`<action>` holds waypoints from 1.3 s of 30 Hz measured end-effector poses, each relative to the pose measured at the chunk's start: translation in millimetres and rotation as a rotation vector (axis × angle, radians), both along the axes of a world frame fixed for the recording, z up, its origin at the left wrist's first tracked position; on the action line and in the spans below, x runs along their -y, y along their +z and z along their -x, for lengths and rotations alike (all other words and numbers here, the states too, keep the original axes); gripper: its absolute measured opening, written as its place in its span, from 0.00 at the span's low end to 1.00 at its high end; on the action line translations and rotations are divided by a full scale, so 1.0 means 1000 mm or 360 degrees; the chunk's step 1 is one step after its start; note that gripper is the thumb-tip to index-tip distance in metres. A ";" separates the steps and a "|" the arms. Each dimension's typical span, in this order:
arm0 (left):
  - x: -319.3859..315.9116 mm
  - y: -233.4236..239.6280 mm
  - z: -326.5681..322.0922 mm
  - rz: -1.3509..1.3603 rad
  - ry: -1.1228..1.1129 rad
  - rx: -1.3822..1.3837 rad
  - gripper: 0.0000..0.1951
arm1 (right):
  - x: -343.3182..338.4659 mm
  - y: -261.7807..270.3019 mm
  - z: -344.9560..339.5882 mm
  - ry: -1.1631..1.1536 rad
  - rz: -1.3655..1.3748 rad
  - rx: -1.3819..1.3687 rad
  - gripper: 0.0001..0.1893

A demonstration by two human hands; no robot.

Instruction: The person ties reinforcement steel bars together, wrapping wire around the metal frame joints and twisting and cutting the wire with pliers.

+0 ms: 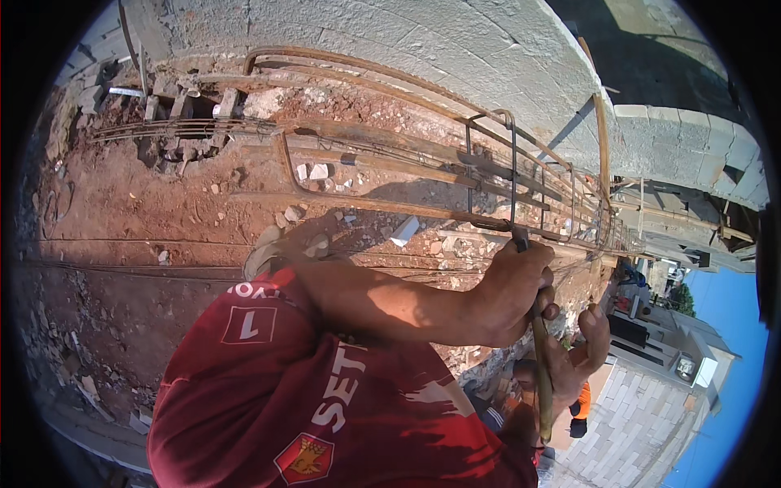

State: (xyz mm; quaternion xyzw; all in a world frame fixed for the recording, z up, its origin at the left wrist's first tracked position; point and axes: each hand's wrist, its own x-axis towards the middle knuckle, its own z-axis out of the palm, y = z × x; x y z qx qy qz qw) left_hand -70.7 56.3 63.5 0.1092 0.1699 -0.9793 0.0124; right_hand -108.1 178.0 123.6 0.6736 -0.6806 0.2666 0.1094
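Note:
My left hand [518,290] is closed around a long hand tool [542,378], seemingly pliers or nippers, with a worn yellowish-green handle. Its dark head meets the lower corner of a bent steel stirrup [513,171], at the lower bar of a rusty rebar cage [390,206]. Dark tie wire is at that corner. Below and right of it, my right hand [573,360] has its fingers spread beside the handle; whether the palm touches the handle cannot be told. The cage runs away to the right, with several more stirrups around its long bars.
A grey block wall [427,36] stands along the cage's far side. Reddish soil [152,213] with rubble and a white broken piece [404,230] lies below. A wooden post [602,146] rises by the cage. Part of a person in orange [583,399] shows at lower right.

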 end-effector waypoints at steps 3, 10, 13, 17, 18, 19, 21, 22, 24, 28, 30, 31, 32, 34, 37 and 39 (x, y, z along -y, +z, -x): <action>-0.008 -0.005 0.004 0.0003 0.0014 -0.0192 0.06 | -0.025 0.017 0.001 -0.0634 -0.0594 0.0672 0.32; -0.021 -0.017 -0.005 0.0297 0.0064 -0.0105 0.06 | -0.032 0.017 -0.042 -0.0877 -0.0776 0.2646 0.39; -0.014 -0.023 -0.003 0.0331 0.0110 -0.0200 0.06 | -0.031 0.024 -0.040 -0.1242 -0.0661 0.2577 0.29; -0.012 -0.037 -0.001 0.1164 0.0131 -0.0389 0.19 | -0.029 0.043 -0.034 -0.1369 -0.0774 0.2363 0.28; 0.002 -0.042 -0.008 0.1343 -0.0074 -0.0583 0.22 | -0.025 0.049 -0.032 -0.1391 -0.0802 0.2307 0.28; 0.005 -0.051 -0.018 0.1341 -0.0087 -0.0580 0.22 | -0.024 0.054 -0.026 -0.1393 -0.0932 0.2269 0.26; 0.006 -0.074 -0.038 0.1204 0.0069 -0.0463 0.22 | -0.023 0.055 -0.016 -0.1395 -0.1068 0.2215 0.24; 0.002 -0.089 -0.048 0.1216 0.0163 -0.0285 0.22 | -0.022 0.057 -0.012 -0.1405 -0.1062 0.2219 0.24; 0.008 -0.104 -0.067 0.1212 0.0252 -0.0094 0.22 | -0.017 0.060 -0.006 -0.1322 -0.1147 0.2143 0.23; 0.031 -0.098 -0.065 0.1288 0.0079 -0.0088 0.21 | -0.019 0.053 -0.002 -0.1242 -0.1044 0.2363 0.21; 0.026 -0.091 -0.056 0.0999 0.0189 -0.0094 0.21 | -0.028 0.048 0.001 -0.1159 -0.1010 0.2408 0.20; 0.026 -0.087 -0.056 0.0994 0.0200 -0.0095 0.21 | -0.031 0.044 0.003 -0.1157 -0.1018 0.2399 0.20; 0.027 -0.080 -0.058 0.0917 0.0025 -0.0144 0.19 | -0.033 0.040 0.005 -0.1146 -0.0987 0.2440 0.20; 0.016 -0.070 -0.057 0.0785 -0.0250 -0.0159 0.19 | -0.033 0.036 0.008 -0.1099 -0.0988 0.2470 0.18; 0.001 -0.049 -0.041 0.0698 -0.0184 -0.0092 0.18 | -0.012 0.054 0.013 -0.1081 -0.1210 0.2431 0.18; -0.006 -0.049 -0.031 0.0477 -0.0086 -0.0358 0.17 | -0.005 0.059 0.011 -0.1157 -0.1277 0.2216 0.16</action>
